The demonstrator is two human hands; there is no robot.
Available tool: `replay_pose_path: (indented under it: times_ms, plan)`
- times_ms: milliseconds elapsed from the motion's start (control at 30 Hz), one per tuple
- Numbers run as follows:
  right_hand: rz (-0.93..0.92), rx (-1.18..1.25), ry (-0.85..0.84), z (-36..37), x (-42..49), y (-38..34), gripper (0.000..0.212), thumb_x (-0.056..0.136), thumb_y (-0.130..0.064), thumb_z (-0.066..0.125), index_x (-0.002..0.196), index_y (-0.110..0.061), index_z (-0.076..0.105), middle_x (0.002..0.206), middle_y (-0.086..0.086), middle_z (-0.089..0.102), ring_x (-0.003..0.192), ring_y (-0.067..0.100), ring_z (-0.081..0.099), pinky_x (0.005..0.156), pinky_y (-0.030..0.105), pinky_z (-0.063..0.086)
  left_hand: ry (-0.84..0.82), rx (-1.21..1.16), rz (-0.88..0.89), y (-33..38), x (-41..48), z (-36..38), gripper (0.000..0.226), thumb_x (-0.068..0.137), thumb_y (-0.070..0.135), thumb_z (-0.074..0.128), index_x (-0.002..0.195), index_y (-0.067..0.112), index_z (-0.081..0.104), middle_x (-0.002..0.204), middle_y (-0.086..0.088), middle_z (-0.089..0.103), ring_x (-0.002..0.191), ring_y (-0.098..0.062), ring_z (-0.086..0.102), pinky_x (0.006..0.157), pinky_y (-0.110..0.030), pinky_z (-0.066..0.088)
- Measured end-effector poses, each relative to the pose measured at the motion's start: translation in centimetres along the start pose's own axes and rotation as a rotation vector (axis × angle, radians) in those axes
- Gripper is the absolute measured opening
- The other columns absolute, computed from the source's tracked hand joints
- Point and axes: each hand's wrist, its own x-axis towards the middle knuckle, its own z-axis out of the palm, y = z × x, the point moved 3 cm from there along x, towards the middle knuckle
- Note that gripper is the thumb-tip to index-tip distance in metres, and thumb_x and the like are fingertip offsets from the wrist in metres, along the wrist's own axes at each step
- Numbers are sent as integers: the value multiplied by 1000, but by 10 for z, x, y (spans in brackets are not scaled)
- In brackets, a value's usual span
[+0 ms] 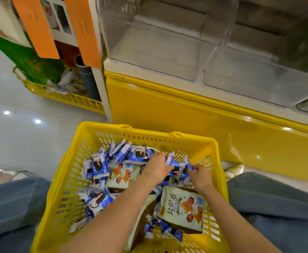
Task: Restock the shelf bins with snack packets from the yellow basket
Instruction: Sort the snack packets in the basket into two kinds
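The left hand point(157, 168) lies palm down in the heap. Its fingers are bent over a cluster of small blue packets point(176, 169) and its thumb is pressed against them, so it appears to be holding a few. The right hand point(201, 178) comes in from the other side and touches the same cluster. Its fingertips are blurred, so I cannot tell whether they have closed on anything.

The packets look light, soft and crinkly, with a glossy film that is probably slippery. They should be easier to scoop up as a bunch, cupped between both palms, than to pinch one at a time, and a loose handful would likely shed some. Both forearms reach forward and down with the wrists angled toward each other.

All the stock sits in the yellow basket point(73, 161), mostly toward its far and left sides. Two larger pale bags point(183, 207) lie nearer the person. The basket rests on the floor point(12, 134) between the person's knees. Above a yellow cabinet front point(167, 115) are the clear shelf bins point(149, 52), and no packets are visible in them. A second yellow basket point(67, 99) sits off to the left.
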Motion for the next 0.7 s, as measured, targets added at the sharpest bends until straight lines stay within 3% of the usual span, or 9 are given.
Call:
replay_pose_path:
  times_ms: [100, 200, 267, 367, 433, 533, 633, 700]
  plan:
    - [-52, -9, -85, 9, 5, -3, 32, 96, -1, 41, 125, 3, 53, 124, 20, 59, 102, 29, 59, 75, 30, 44, -39, 19, 48, 11, 8, 9, 50, 91, 26, 58, 132, 7, 37, 132, -14, 47, 119, -28, 47, 93, -36, 40]
    - [-160, -33, -79, 13, 1, -19, 36, 98, -4, 38, 132, -1, 49, 129, 16, 57, 111, 28, 57, 83, 27, 42, -46, -4, 164, 21, -2, 4, 43, 94, 24, 52, 134, 12, 39, 133, -8, 45, 120, -23, 45, 97, -32, 38]
    - [-305, -40, 17, 12, -8, -38, 32, 98, -7, 40, 127, -2, 53, 125, 14, 59, 115, 25, 54, 91, 25, 39, 74, -38, 255, 17, -22, -17, 38, 95, 25, 49, 132, 20, 42, 131, 0, 46, 119, -15, 45, 97, -27, 37]
    - [-566, -37, 114, 18, -37, -74, 25, 98, -12, 43, 117, -6, 57, 114, 6, 58, 108, 17, 52, 86, 16, 35, 360, -76, 331, -15, -67, -67, 27, 96, 26, 45, 122, 28, 48, 115, 13, 46, 100, -6, 49, 86, -21, 41]
    - [-683, -38, 23, 34, -61, -94, 25, 99, -18, 42, 118, -12, 56, 112, 0, 57, 104, 10, 52, 83, 12, 36, 600, -68, 277, -53, -100, -104, 23, 95, 21, 46, 117, 25, 51, 107, 14, 45, 96, -5, 46, 82, -19, 37]
    - [-757, -124, -229, 78, -91, -111, 28, 100, -23, 40, 124, -17, 51, 118, -2, 54, 105, 10, 53, 85, 21, 43, 863, -29, 35, -118, -139, -141, 26, 94, 14, 46, 120, 13, 49, 112, -2, 50, 105, -16, 46, 89, -31, 38]
    - [-666, -307, -464, 126, -110, -119, 38, 100, -28, 41, 135, -14, 40, 132, 5, 45, 118, 19, 48, 95, 28, 38, 795, -107, -244, -170, -158, -142, 28, 97, 21, 43, 119, 6, 50, 115, -13, 54, 107, -30, 51, 90, -43, 41]
    - [-511, -377, -593, 150, -119, -116, 49, 99, -32, 42, 142, -9, 31, 144, 10, 36, 128, 25, 42, 102, 32, 35, 647, -330, -315, -186, -160, -130, 26, 99, 29, 37, 93, 12, 56, 92, -6, 60, 93, -28, 56, 76, -37, 41]
